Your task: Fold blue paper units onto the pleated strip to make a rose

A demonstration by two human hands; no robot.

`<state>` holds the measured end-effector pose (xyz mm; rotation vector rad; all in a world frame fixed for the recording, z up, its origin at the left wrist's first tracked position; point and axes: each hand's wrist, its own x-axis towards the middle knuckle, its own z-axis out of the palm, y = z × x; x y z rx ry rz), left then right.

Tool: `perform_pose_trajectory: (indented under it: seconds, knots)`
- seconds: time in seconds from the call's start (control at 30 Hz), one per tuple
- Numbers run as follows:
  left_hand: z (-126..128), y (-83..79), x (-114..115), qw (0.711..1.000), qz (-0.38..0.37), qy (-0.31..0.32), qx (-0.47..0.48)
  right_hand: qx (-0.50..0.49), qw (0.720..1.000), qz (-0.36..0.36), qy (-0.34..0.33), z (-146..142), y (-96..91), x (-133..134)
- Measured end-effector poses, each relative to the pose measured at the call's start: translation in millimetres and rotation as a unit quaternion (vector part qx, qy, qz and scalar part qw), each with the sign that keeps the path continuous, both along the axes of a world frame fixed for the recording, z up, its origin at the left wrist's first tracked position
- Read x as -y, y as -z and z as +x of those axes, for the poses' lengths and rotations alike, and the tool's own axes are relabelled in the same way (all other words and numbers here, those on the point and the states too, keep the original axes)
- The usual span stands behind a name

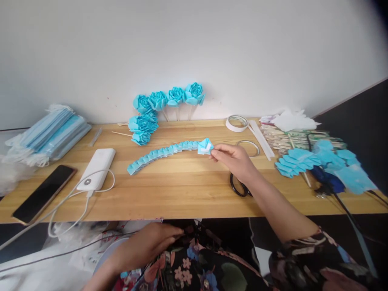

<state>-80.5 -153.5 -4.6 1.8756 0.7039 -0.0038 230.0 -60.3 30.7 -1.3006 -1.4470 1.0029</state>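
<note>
My right hand (235,158) reaches over the wooden table (182,190) and pinches the right end of a long curved strip of folded blue petals (165,154), where a rolled blue piece (205,146) sits. My left hand (151,242) rests low at my lap below the table edge, fingers curled against the flowered cloth; what it holds, if anything, is hidden. Several finished blue paper roses (165,103) on sticks lean against the wall behind the strip.
A stack of blue face masks (51,135) lies far left, with a phone (44,193) and a white power bank (97,163) with cable. Tape rolls (237,123), scissors (239,188), sticks (291,139) and cut blue pieces (318,161) fill the right side.
</note>
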Motion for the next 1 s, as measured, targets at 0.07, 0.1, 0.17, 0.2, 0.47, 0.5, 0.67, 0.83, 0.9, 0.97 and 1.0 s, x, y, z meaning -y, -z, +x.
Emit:
perform_pose_trajectory:
  seconds: [0.07, 0.1, 0.17, 0.2, 0.47, 0.5, 0.67, 0.83, 0.9, 0.97, 1.0]
  knots:
    - [-4.1, -31.8, -9.4, 1.0, 0.006, -0.017, 0.016, -0.008, 0.999, -0.01, -0.038, -6.3, -0.5, -12.3]
    - [-2.9, -45.0, -17.7, 0.999, -0.011, -0.015, 0.043, -0.01, 0.998, -0.012, -0.056, -8.8, -0.4, -17.9]
    - [6.4, -60.6, -41.2, 0.991, -0.042, -0.059, 0.114, -0.007, 0.996, -0.013, -0.084, -12.6, 1.9, -27.8]
    - [14.1, -62.4, -55.8, 0.983, -0.031, -0.117, 0.135, -0.003, 0.996, -0.012, -0.089, -13.8, 4.4, -31.9]
    - [84.9, -21.8, -153.3, 0.91, -0.064, -0.345, 0.22, 0.039, 0.997, 0.008, -0.064, -8.3, 33.4, -39.0]
    - [89.6, -20.2, -156.8, 0.913, -0.079, -0.336, 0.219, 0.045, 0.997, 0.012, -0.063, -7.1, 33.8, -38.1]
    - [98.6, -15.7, -162.3, 0.918, -0.09, -0.31, 0.229, 0.062, 0.996, 0.017, -0.059, -6.5, 30.0, -35.6]
    - [94.1, 0.7, -160.2, 0.915, -0.079, -0.312, 0.244, 0.062, 0.995, -0.007, -0.081, -8.2, 31.9, -33.7]
    - [92.1, 4.8, -157.4, 0.912, -0.079, -0.318, 0.245, 0.033, 0.995, -0.019, -0.096, -8.3, 32.7, -32.5]
    - [91.4, 5.6, -154.7, 0.913, -0.08, -0.32, 0.242, 0.024, 0.993, -0.024, -0.111, -8.8, 32.7, -31.3]
    - [91.5, 5.1, -153.5, 0.914, -0.078, -0.319, 0.24, 0.03, 0.992, -0.023, -0.117, -9.3, 32.6, -30.8]
